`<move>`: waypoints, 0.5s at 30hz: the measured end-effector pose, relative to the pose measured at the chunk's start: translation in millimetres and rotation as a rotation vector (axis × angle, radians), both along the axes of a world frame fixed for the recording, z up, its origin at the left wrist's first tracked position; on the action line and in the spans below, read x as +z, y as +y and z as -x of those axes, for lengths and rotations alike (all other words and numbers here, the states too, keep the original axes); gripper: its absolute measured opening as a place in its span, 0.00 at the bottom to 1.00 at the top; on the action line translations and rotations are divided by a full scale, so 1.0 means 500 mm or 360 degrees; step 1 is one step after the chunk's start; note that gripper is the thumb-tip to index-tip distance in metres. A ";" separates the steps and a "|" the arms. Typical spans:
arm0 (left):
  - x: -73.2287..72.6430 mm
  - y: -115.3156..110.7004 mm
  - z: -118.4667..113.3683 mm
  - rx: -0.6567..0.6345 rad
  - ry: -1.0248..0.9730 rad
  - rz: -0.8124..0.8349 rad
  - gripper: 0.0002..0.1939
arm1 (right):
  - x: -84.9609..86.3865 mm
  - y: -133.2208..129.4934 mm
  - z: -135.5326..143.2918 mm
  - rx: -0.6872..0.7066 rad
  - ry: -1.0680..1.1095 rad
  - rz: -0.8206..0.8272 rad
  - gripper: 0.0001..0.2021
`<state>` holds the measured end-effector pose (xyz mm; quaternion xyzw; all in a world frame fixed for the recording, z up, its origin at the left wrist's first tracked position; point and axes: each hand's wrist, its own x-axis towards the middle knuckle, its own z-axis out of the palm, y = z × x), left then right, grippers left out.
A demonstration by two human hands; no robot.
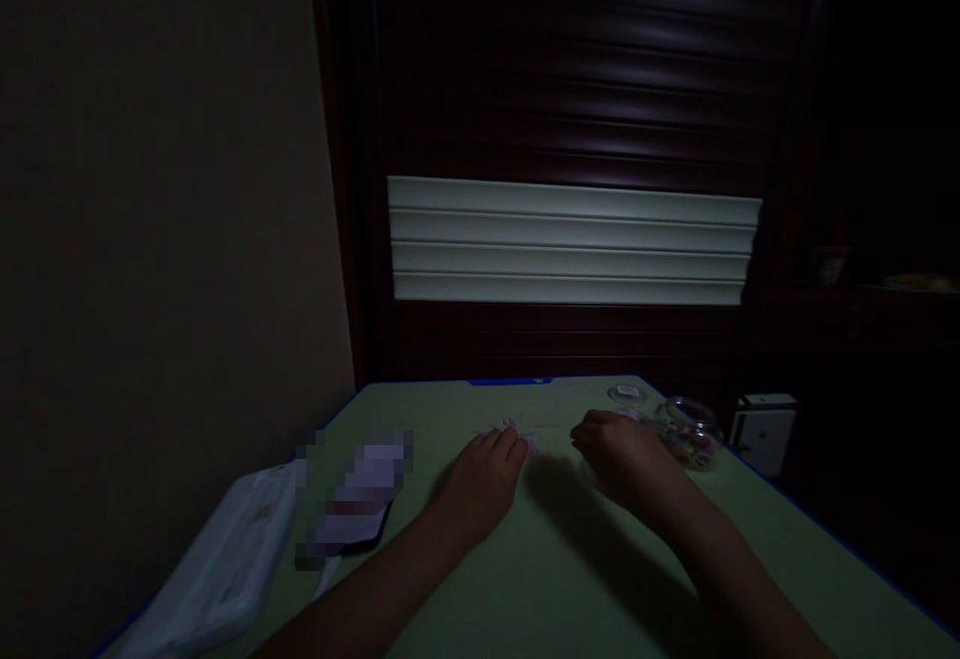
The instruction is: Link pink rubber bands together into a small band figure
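My left hand (487,469) rests low over the middle of the green table, its fingers curled down beside small pinkish pieces (510,425). Whether anything is between those fingers is hidden. To the right, my right hand (611,444) is raised a little above the tabletop with its fingers pressed together; what they hold, if anything, is too dark and small to name. Just beyond it stands a clear round jar (688,434) with small colourful pieces inside. A clear round lid (628,395) with a white label lies behind my right hand.
A long pale plastic case (225,554) lies along the left edge of the green table (570,599). Between it and my left arm is a blurred flat item (360,494). A white box (763,431) stands beyond the right edge.
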<state>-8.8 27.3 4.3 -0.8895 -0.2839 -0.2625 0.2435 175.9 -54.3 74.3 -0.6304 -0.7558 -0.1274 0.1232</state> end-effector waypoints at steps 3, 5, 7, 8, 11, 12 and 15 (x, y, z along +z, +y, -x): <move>-0.002 0.002 0.001 0.0014 0.0005 0.0015 0.12 | -0.007 0.002 0.011 0.0047 -0.0023 0.0039 0.12; -0.003 0.004 0.002 0.0039 0.0000 0.0036 0.11 | -0.011 0.003 0.016 0.0066 -0.0031 0.0068 0.12; -0.003 0.007 0.005 0.0076 -0.0002 0.0071 0.11 | -0.015 0.003 0.020 0.0082 -0.0035 0.0093 0.13; -0.003 0.008 0.006 0.0102 -0.0004 0.0095 0.11 | -0.017 0.003 0.023 0.0094 -0.0036 0.0105 0.13; -0.004 0.010 0.010 0.0191 -0.0024 0.0167 0.10 | -0.018 0.003 0.031 0.0132 -0.0038 0.0149 0.12; -0.004 0.011 0.011 0.0221 -0.0033 0.0189 0.10 | -0.017 0.002 0.033 0.0141 -0.0037 0.0163 0.12; -0.007 0.014 0.013 0.0275 -0.0043 0.0246 0.10 | -0.013 0.001 0.037 0.0149 -0.0029 0.0189 0.12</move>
